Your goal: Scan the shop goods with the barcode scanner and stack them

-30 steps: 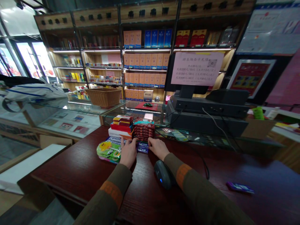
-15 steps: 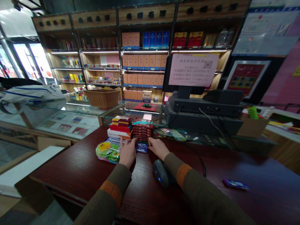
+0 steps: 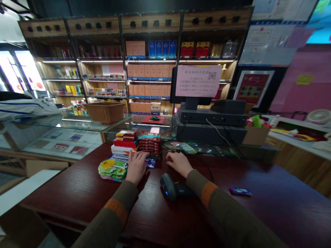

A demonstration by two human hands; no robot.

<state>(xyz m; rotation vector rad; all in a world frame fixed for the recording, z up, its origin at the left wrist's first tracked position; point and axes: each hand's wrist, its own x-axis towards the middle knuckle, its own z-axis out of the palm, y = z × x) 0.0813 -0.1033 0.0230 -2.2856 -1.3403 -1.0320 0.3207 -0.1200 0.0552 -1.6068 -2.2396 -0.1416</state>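
My left hand (image 3: pixel 137 166) has its fingers stretched out over the blue-purple packets (image 3: pixel 150 163), which lie in front of the stacks. Beneath it, part of the packets is hidden. Just left of that hand lies a green package (image 3: pixel 113 168) with cartoon faces. My right hand (image 3: pixel 179 163) is to the right of the packets, apart from them, its fingers curled with nothing visible in them. A dark barcode scanner (image 3: pixel 168 187) rests below my right hand. Behind the packets stand a pile of red-brown packs (image 3: pixel 149 145) and a pile of red and white boxes (image 3: pixel 126 142).
A single purple packet (image 3: pixel 241 191) lies on the wooden desk (image 3: pixel 144 213) at the right. A monitor with a pink sign (image 3: pixel 198 82) stands behind, and cables run onto the desk. Glass counters, a wicker basket (image 3: pixel 106 112) and stocked shelves are farther back.
My right hand has drawn away from the end of the packets to the right. My left hand stays over them, fingers spread. The camera view has turned a little to the right.
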